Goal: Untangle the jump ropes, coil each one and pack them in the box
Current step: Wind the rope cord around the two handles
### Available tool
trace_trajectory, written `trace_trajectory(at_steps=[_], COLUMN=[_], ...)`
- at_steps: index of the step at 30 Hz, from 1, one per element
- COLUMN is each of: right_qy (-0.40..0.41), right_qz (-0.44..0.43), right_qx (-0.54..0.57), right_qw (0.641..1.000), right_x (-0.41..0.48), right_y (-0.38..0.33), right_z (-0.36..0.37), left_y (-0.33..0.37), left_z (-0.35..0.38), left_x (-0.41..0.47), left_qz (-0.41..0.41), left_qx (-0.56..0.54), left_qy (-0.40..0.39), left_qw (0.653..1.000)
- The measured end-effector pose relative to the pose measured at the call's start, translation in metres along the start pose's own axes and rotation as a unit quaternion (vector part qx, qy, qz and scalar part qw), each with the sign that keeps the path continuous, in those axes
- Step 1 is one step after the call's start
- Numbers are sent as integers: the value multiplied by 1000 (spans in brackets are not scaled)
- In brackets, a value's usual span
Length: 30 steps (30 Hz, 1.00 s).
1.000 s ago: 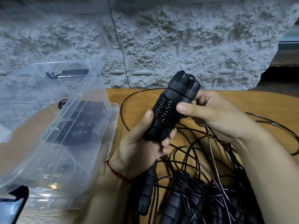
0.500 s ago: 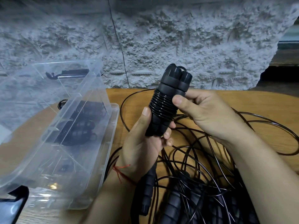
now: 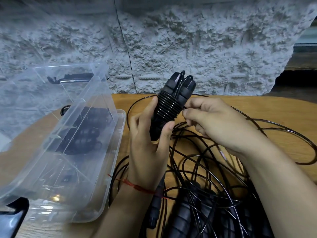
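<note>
My left hand (image 3: 147, 148) grips a coiled jump rope (image 3: 169, 107): two black handles held upright together, with thin black cord wound tightly around their middle. My right hand (image 3: 211, 121) pinches the cord end at the right side of that winding. Below and to the right, a tangle of black jump ropes (image 3: 205, 186) with several handles lies on the wooden table. The clear plastic box (image 3: 109, 169) stands open at the left, with coiled black ropes (image 3: 85, 133) inside it.
The box's transparent lid (image 3: 51, 103) leans up over the box, towards me. A rough grey stone wall (image 3: 188, 48) runs behind the table. A dark phone-like object (image 3: 12, 220) sits at the bottom left corner. Loose cord loops (image 3: 291, 134) reach the table's right side.
The bundle has tilted and turned slightly left in my left hand. My right hand dropped from the handle tops to the side of the winding, fingers now pinching the cord.
</note>
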State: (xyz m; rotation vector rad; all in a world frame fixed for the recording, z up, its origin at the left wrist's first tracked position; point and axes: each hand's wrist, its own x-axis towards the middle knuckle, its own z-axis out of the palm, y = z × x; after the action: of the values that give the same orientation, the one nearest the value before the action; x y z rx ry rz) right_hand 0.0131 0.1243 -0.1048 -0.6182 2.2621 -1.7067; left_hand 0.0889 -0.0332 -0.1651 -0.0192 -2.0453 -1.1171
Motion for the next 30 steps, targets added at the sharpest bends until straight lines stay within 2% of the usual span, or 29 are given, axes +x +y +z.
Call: trace_trajectory(at_steps=[5, 9, 11, 12, 13, 15, 16, 18, 20, 23, 27, 30], right_qy=[-5, 26, 23, 24, 22, 6, -15, -72, -135, -217, -210, -181], right_qz=[-11, 20, 22, 22, 21, 12, 0, -24, -34, -70, -44, -30], right_qx=[123, 150, 159, 159, 154, 138, 125, 103, 111, 97, 60, 50], right_qw=[992, 988, 987, 987, 988, 990, 992, 992, 984, 969, 975, 982], right_x=[-7, -2, -2, -2, -1, -1, -2, -6, -10, -14, -9, -9], right_y=[-9, -3, -1, 0, 1, 2, 0, -1, -4, -6, 1, 2], right_z=[6, 8, 4, 1, -3, -10, -12, -14, -11, -4, -8, -9], left_y=[0, -1, -1, -1, 0, 5, 8, 10, 12, 8, 5, 10], left_z=[-3, -4, -2, -2, -3, -8, -12, -17, -21, -21, -19, -15], left_x=[-1, -2, -3, -3, -2, 7, 12, 17, 18, 13, 12, 13], left_qz=[47, 75, 64, 21, -56, -244, -315, -363, -372, -345, -329, -324], left_qx=[41, 49, -28, -120, -235, -422, -468, -501, -501, -498, -461, -401], left_qy=[32, 39, 20, 6, -5, -30, -73, -185, -245, -259, -307, -260], left_qw=[998, 995, 997, 993, 970, 873, 823, 763, 742, 752, 765, 817])
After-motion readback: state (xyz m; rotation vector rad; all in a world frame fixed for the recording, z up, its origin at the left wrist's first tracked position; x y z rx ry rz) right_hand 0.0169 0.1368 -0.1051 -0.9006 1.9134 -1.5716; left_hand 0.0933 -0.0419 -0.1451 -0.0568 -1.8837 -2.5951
